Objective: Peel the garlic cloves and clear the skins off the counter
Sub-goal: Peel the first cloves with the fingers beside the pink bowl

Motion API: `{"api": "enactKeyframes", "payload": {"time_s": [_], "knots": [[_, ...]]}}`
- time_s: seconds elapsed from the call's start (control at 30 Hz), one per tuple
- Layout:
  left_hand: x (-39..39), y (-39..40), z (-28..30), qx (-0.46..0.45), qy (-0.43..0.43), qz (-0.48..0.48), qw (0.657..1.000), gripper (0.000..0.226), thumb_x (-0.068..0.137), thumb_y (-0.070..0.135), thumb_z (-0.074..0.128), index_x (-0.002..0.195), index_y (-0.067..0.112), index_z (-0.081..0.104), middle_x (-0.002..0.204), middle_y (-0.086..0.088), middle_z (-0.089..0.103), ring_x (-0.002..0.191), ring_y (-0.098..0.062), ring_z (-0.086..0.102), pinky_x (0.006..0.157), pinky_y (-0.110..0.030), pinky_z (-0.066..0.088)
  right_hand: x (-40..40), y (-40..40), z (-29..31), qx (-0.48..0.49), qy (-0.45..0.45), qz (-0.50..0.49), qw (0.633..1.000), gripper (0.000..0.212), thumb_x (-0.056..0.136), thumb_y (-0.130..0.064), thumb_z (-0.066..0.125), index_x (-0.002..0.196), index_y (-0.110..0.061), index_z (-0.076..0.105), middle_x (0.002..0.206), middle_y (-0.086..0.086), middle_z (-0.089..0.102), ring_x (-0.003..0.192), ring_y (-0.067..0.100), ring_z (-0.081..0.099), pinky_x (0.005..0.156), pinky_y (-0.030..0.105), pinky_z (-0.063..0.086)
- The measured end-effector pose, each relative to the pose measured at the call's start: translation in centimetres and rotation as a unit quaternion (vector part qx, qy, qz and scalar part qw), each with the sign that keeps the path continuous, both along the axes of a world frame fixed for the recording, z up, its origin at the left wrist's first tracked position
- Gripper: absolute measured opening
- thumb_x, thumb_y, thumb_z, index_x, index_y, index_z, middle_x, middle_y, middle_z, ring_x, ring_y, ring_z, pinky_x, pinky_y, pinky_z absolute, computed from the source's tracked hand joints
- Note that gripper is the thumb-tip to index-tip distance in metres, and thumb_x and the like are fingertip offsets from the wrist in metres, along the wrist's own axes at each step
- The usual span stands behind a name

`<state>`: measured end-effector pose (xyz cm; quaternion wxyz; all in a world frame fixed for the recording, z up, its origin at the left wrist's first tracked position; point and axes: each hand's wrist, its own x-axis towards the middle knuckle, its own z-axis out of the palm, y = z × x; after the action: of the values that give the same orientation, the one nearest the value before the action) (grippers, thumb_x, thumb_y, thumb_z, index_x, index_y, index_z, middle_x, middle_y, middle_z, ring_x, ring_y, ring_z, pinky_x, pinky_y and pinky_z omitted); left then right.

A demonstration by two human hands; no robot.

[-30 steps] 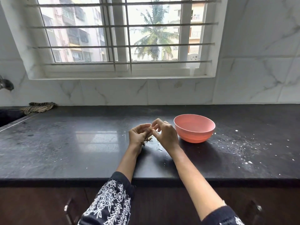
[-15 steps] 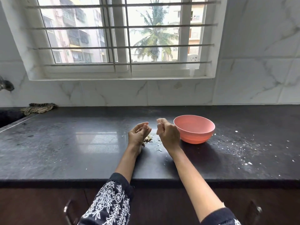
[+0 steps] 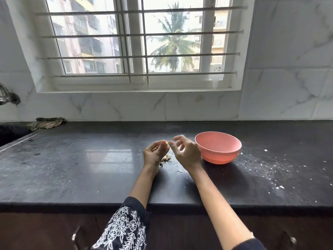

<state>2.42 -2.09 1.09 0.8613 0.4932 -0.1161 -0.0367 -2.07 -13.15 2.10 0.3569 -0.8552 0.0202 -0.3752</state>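
counter: dark stone slab across the whole view; white flecks and skin crumbs scattered toward 3 o'clock of the bowl; clearing not yet done
bowl: pink, standing at 3 o'clock of the hands, just beside the right hand; its inside is not visible from here, so whether cloves lie in it cannot be told
right hand: a second ago its fingers were pinched together against the left hand's; now they are spread and loosely curved, holding nothing that shows; it sits nearer the bowl than before
left hand: fingers curled inward toward the palm, much as before; whether a clove is inside the curl cannot be told
garlic pile: small heap of pale cloves and skins on the counter, under and between the hands, at 5 o'clock of the left hand
meaning: the hands have come apart, so one peeling stroke looks finished; judged likely that a skin or clove was just let go; more cloves and the sweep-up remain
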Motion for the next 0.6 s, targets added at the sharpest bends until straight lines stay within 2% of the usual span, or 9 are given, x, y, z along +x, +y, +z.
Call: {"api": "enactKeyframes", "payload": {"time_s": [0.1,0.17,0.23,0.33,0.6], "knots": [[-0.15,0.13,-0.08,0.012,-0.02,-0.017,1.0,0.028,0.059,0.027,0.075,0.076,0.008,0.064,0.061,0.001,0.069,0.057,-0.007,0.065,0.055,-0.017,0.052,0.33,0.17,-0.49,-0.02,-0.01,0.075,0.997,0.017,0.08,-0.029,0.069,0.095,-0.024,0.063,0.078,-0.009,0.063,0.069,0.011,0.058,0.065,0.031,0.049],[0.07,0.16,-0.14,0.009,-0.029,-0.024,0.999,0.028,0.052,0.034,0.075,0.069,0.013,0.07,0.064,-0.001,0.069,0.06,-0.01,0.066,0.059,-0.02,0.055,0.48,0.12,-0.51,-0.021,-0.013,0.081,0.996,0.014,0.078,-0.024,0.07,0.091,-0.025,0.063,0.078,-0.009,0.062,0.069,0.01,0.057,0.064,0.032,0.05],[0.26,0.17,-0.31,0.011,-0.034,-0.028,0.999,0.018,0.062,0.029,0.074,0.069,0.013,0.07,0.065,-0.002,0.069,0.061,-0.012,0.066,0.063,-0.022,0.056,0.52,0.06,-0.46,-0.016,-0.013,0.082,0.996,0.014,0.077,-0.021,0.071,0.088,-0.024,0.063,0.078,-0.009,0.061,0.069,0.01,0.057,0.065,0.032,0.049],[0.41,0.02,-0.5,0.019,-0.035,-0.022,0.999,0.008,0.083,0.011,0.061,0.079,0.005,0.065,0.064,-0.001,0.068,0.059,-0.011,0.065,0.062,-0.022,0.055,0.57,0.02,-0.44,-0.009,-0.007,0.084,0.996,0.016,0.075,-0.019,0.072,0.086,-0.022,0.062,0.078,-0.009,0.061,0.071,0.011,0.057,0.066,0.031,0.048],[0.34,-0.01,-0.44,0.032,-0.038,-0.018,0.999,0.01,0.089,0.002,0.055,0.083,-0.001,0.062,0.064,0.0,0.07,0.058,-0.008,0.066,0.06,-0.016,0.054,0.87,-0.03,-0.67,0.011,-0.029,0.077,0.997,0.012,0.072,-0.018,0.075,0.071,-0.019,0.063,0.075,-0.007,0.065,0.066,0.012,0.057,0.066,0.034,0.049]]}}
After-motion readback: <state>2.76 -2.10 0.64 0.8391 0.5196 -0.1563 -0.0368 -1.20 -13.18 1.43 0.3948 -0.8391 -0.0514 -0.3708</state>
